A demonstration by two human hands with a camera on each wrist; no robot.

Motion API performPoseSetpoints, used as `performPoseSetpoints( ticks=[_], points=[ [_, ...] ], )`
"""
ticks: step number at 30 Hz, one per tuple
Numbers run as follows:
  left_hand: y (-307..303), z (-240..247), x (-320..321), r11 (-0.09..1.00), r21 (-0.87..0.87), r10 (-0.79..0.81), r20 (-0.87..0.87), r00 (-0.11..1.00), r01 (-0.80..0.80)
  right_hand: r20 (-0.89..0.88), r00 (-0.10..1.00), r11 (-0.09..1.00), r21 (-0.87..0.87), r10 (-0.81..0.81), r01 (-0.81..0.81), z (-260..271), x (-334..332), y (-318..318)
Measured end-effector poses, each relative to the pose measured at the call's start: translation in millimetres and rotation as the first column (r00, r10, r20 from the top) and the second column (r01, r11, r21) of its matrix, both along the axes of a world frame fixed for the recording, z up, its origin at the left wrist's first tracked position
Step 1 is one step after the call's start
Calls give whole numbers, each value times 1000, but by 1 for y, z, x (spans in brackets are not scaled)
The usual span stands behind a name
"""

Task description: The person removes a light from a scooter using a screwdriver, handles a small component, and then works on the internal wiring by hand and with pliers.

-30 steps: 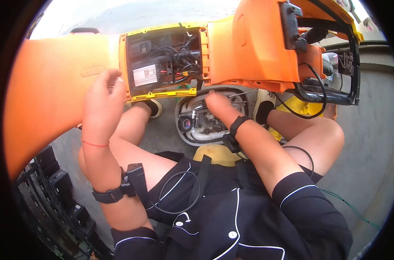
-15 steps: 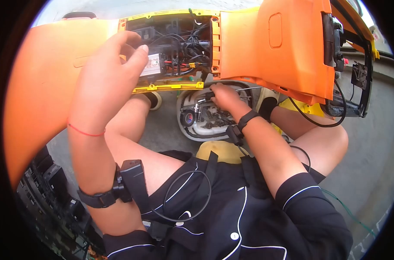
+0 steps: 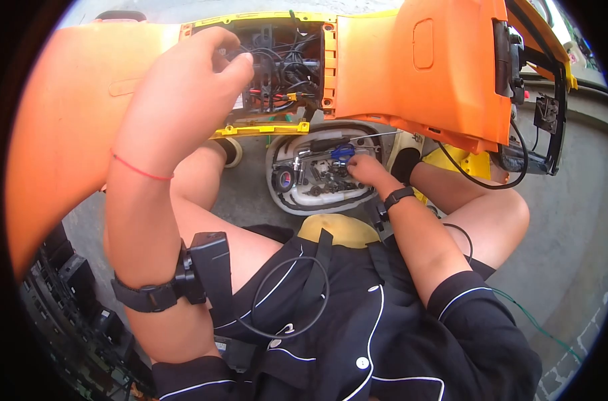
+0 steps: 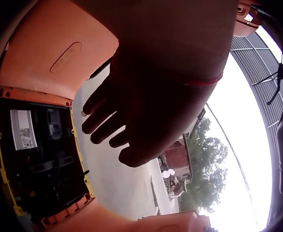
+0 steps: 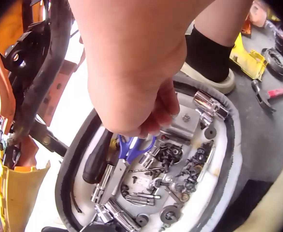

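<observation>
My left hand [image 3: 183, 93] is raised in front of the open compartment [image 3: 287, 73] of an orange vehicle body. Its fingers [image 4: 103, 125] are spread and loosely bent, with nothing between them. My right hand [image 3: 367, 170] reaches down into a padded tray [image 3: 277, 144] of tools and small parts. Its bent fingertips [image 5: 153, 128] come close over the blue handles of a pair of scissors [image 5: 132, 150]. The right thumb is hidden, and I cannot tell whether the fingers pinch anything. A screwdriver with a dark handle [image 5: 97, 159] lies beside the scissors.
Wiring and a silver box [image 4: 23, 129] sit inside the compartment. Sockets [image 5: 211, 104], bolts and washers fill the tray. A hammer [image 5: 265, 96] and a yellow panel [image 5: 248, 58] lie on the floor. Black boxes [image 3: 83, 274] stand at the left. A cable loops over the lap.
My left hand has moved up and right across the compartment. My right hand has shifted from the tray's far side toward its right side, uncovering the blue scissors.
</observation>
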State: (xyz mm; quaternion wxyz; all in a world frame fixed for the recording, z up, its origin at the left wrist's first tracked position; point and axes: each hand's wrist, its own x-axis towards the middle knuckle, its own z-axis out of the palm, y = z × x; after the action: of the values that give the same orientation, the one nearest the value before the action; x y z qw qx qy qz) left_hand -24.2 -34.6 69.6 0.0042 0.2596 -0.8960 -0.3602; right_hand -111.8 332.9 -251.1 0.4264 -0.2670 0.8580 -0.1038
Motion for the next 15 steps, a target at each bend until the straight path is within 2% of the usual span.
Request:
performPoseSetpoints(
  ticks=[2,4,9,12,14,15],
  points=[
    [1,-2,-2,1000,4,-18,-5,1000,18,-1,996,996,-3,86,-86,-2,7,-1],
    [6,1,-5,995,-66,-76,31,997,78,1,996,996,-4,87,-87,4,11,-11],
    [10,-2,-9,993,-81,-87,52,995,91,-19,998,998,-11,59,-59,11,21,-34],
    [12,-8,-9,993,-70,-91,40,995,94,44,999,999,-35,26,-25,-4,35,-41],
    [13,-9,-10,995,-56,-80,27,996,82,36,998,997,-41,-56,58,-17,51,-47],
    [14,-9,-11,996,-44,-77,37,996,78,51,988,989,3,-149,149,-18,59,-53]
  ],
)
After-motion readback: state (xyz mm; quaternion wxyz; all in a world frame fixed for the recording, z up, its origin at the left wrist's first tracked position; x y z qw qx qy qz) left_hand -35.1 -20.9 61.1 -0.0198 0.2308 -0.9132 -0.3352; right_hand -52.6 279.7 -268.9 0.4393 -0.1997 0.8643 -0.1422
